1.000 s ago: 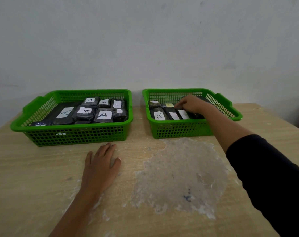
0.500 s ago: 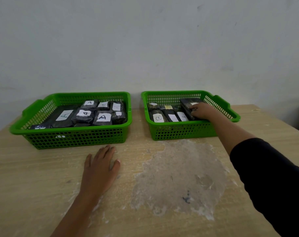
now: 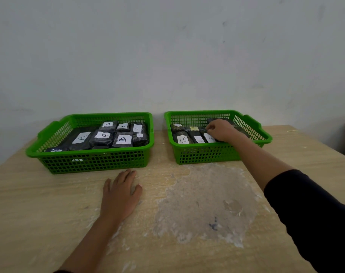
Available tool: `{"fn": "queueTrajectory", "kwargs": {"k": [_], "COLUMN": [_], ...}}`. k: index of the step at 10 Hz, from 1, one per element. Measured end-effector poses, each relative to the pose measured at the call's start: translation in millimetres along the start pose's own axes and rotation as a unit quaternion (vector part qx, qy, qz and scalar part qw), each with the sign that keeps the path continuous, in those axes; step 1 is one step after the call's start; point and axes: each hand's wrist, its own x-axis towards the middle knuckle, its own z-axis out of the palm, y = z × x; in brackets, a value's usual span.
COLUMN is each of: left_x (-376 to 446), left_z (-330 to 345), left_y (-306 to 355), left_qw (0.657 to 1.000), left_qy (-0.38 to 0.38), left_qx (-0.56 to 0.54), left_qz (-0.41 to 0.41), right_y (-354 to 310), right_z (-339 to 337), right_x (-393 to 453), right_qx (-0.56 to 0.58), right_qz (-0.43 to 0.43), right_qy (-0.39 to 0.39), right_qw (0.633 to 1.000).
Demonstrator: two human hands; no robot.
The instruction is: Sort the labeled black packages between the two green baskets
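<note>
The right hand [image 3: 220,129] is curling its fingers over packages inside the right basket [image 3: 203,153], grip unclear; beside that basket the left hand [image 3: 119,194] is lying spread flat on the tabletop [image 3: 39,203].

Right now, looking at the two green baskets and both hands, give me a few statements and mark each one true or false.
1. The left hand lies flat on the wooden table. True.
2. The right hand is inside the left basket. False: it is in the right basket, on the packages there.
3. Packages labeled A sit in the left basket. True.
4. The package labeled B lies on the table between the baskets. False: it is inside the right basket, near its front left corner.
5. The left hand holds a package. False: it holds nothing.
</note>
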Motion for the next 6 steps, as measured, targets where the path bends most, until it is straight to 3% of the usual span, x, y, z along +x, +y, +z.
{"fn": "queueTrajectory", "kwargs": {"k": [2, 4, 6], "left_x": [15.1, 12.7, 2.5], "left_z": [-13.1, -28.2, -69.6], "left_y": [8.0, 16.7, 33.8], "left_qw": [1.0, 0.994, 0.993], "left_qy": [-0.007, -0.059, -0.02], "left_qx": [0.021, 0.091, 0.112], "left_qz": [-0.012, -0.019, -0.008], "right_y": [-28.5, -55.8, -80.6], "right_z": [17.1, 29.1, 22.5], "right_x": [-26.7, -66.9, -97.6], "right_qx": [0.04, -0.041, -0.086], "right_qz": [-0.023, -0.048, -0.064], "right_qy": [0.02, 0.019, 0.034], "right_qw": [0.999, 0.998, 0.994]}}
